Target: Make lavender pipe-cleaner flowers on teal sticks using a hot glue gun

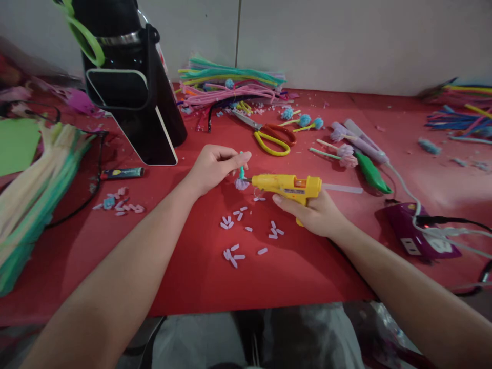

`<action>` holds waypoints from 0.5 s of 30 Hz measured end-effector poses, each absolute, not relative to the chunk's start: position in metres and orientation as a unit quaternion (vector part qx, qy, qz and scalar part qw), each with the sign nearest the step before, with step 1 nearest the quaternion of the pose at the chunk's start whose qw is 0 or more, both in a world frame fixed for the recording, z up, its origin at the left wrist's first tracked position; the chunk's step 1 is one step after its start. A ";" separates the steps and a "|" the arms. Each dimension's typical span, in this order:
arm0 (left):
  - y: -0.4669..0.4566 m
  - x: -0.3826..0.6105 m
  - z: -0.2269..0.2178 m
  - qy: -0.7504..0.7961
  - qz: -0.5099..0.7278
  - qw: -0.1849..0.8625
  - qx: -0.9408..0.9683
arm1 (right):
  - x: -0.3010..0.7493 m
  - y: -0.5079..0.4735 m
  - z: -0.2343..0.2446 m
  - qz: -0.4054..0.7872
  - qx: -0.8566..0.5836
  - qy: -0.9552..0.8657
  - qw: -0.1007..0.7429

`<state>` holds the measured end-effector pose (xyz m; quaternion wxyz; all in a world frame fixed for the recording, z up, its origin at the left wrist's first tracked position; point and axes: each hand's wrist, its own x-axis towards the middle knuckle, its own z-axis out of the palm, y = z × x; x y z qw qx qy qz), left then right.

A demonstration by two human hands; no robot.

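Between thumb and fingers, my left hand (218, 166) pinches the green stem of a small pipe-cleaner flower (242, 183), its lilac head hanging downward. My right hand (321, 211) is wrapped round the handle of a yellow hot glue gun (282, 185). The gun's nozzle points left and meets the flower head, or lies right beside it. A clear glue stick (342, 188) juts from the back of the gun. Below the hands, several short lilac pipe-cleaner pieces (231, 255) lie scattered in small clusters on the red table (192, 287).
A phone (149, 130) leans on a tall black bottle (169, 102) at left, near a lighter (122, 173). Scissors (269, 138), pipe-cleaner bundles (234, 77) and blue flowers (303, 121) lie behind. At right are pink flowers (346, 154), a green-handled tool (371, 171) and a purple power strip (423, 230) with cables.
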<state>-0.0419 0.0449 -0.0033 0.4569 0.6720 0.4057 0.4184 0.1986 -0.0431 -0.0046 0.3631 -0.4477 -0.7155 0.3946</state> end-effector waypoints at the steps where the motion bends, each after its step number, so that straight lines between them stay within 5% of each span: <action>1: 0.045 -0.042 -0.004 0.406 0.419 0.457 0.672 | 0.199 -0.043 -0.005 0.391 -0.448 -0.718 0.362; 15: 0.052 -0.044 -0.009 0.398 0.452 0.514 0.611 | 0.230 -0.050 0.001 0.317 -0.581 -0.684 0.306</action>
